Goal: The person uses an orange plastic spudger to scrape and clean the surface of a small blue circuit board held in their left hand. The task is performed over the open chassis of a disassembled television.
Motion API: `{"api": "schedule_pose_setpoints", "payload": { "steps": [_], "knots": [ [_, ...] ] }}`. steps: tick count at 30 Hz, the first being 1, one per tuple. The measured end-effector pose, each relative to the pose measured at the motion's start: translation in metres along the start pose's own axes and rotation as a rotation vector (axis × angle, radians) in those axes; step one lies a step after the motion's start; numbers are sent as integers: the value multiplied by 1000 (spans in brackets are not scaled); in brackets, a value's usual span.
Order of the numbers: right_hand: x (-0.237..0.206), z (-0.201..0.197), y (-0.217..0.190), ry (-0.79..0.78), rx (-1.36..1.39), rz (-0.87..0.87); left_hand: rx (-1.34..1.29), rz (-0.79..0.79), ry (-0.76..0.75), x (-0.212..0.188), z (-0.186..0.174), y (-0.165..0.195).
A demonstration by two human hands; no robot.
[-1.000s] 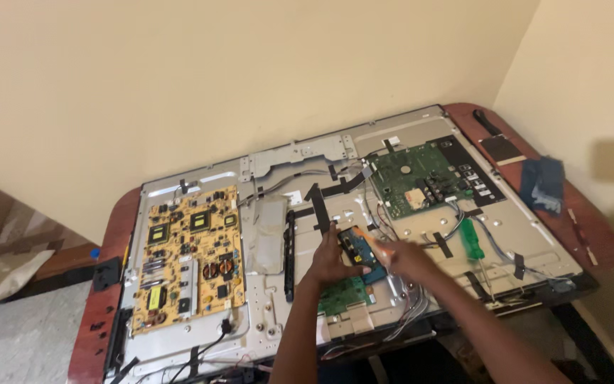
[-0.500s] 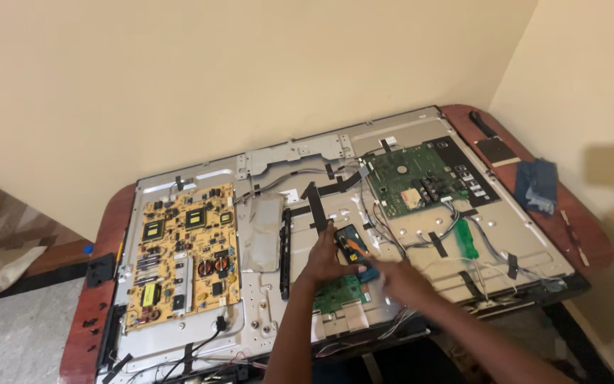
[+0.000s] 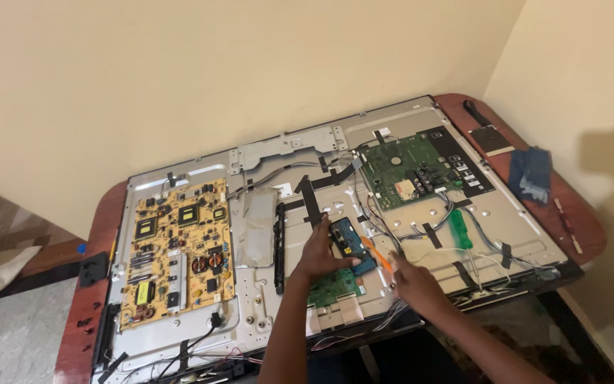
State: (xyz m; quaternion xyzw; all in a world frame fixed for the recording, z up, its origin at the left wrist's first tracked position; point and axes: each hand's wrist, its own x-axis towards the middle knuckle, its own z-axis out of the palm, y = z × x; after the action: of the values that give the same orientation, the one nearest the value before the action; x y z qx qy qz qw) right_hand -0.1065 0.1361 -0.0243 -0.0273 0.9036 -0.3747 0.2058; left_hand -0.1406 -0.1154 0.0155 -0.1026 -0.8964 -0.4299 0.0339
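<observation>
while the flat-panel set (image 3: 506,235) lies face down on the reddish worktop (image 3: 101,220) with its back cover already off and the metal chassis bare, all the boards look to be in their places, so the stripping seems only partly done. at nine o'clock the yellow power board (image 3: 177,250) sits fastened, wires running from its lower edge. towards the centre, the left hand (image 3: 319,254) rests flat, its grip open with fingers spread, the thumb pressing the near edge of the small blue board (image 3: 352,244), which lies at about six o'clock on the chassis, just above a green strip board (image 3: 335,286). next, the right hand (image 3: 415,284) shows a closed grip on the orange-tipped tool (image 3: 378,254), its tip beside the blue board's right edge. at three o'clock a green-handled screwdriver (image 3: 460,229) lies loose; at one o'clock the green main board (image 3: 408,169) remains mounted, and a blue cloth (image 3: 531,174) sits at the far right.
</observation>
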Motion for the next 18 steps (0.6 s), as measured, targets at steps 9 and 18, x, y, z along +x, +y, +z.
{"api": "schedule_pose_setpoints", "payload": {
  "steps": [9,18],
  "knots": [
    [2,19,-31,314,768,26,-266,-269,293,-17,46,16],
    [38,5,-61,159,-372,-567,-576,-582,533,-95,64,14]
  ]
}}
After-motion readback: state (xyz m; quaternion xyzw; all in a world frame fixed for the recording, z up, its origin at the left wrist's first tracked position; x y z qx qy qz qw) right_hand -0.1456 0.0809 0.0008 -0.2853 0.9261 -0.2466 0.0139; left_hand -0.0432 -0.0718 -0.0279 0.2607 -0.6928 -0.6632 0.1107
